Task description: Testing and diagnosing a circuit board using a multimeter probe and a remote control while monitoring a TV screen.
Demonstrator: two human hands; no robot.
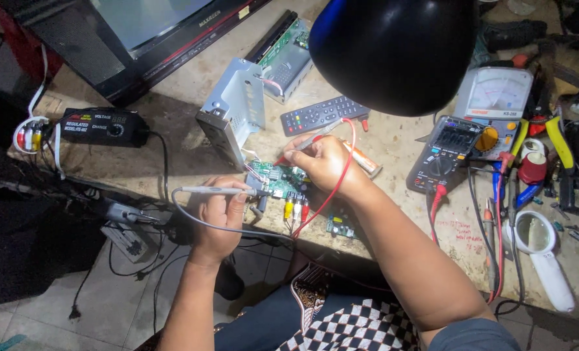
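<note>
Worn beige workbench, stained and scuffed, carried everything. On it lay a green circuit board at the front edge, a smaller green board just beside it, a grey metal bracket, a black remote, a dark multimeter with a pale analog meter behind, a white magnifier, a black power adapter, yellow-handled pliers at the right.
</note>
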